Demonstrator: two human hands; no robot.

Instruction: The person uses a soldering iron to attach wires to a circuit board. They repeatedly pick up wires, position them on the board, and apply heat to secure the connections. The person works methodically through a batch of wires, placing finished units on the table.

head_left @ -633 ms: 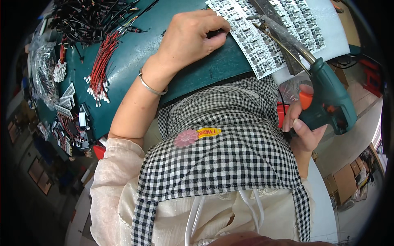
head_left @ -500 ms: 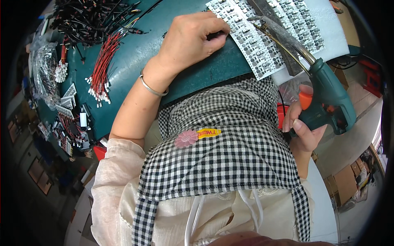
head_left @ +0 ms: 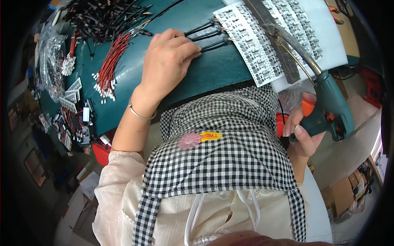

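Left hand: (head_left: 170, 61) palm down on green mat (head_left: 205, 74), fingers pinning black wires (head_left: 207, 35) flat.
Right hand: (head_left: 301, 131) wrapped tight around green soldering gun (head_left: 328, 104), off the table edge, tip aimed up at the board.
Component panel: (head_left: 254, 45) lies on white foam (head_left: 328, 37); wire ends touch its left edge.
Progress: looks early, only a few wires at the panel.
Left over: red wire bundle (head_left: 108, 67) and black wire pile (head_left: 102, 16) untouched.

apron (head_left: 230, 164): blk/wht check, pink flower patch | blouse (head_left: 119, 192): cream; wrist: silver bangle (head_left: 139, 114)
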